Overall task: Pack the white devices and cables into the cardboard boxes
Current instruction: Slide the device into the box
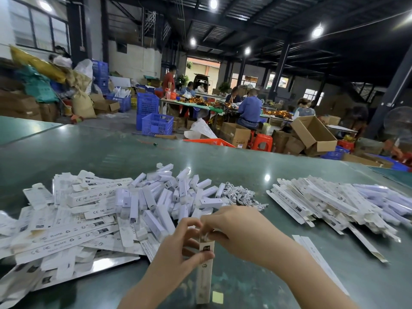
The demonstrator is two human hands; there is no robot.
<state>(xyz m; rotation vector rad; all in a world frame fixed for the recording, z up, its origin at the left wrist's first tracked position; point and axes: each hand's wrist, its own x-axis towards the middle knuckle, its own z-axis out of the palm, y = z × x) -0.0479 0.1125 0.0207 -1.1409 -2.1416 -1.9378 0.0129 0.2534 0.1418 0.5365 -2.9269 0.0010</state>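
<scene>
A long narrow cardboard box (204,275) stands upright on the green table (111,152), near its front edge. My left hand (178,248) grips the box's upper part from the left, thumb across its front. My right hand (234,226) pinches something white at the box's open top; what it is stays hidden by the fingers. Behind my hands lies a heap of white devices (169,197), with a tangle of white cables (243,195) to its right. Flat unfolded boxes (66,224) are piled at the left.
A second pile of long boxes (338,204) lies at the right, and a few loose ones (312,253) sit near my right forearm. Beyond the table stand blue crates (156,123), open cartons (312,132), red stools and several seated workers at other tables.
</scene>
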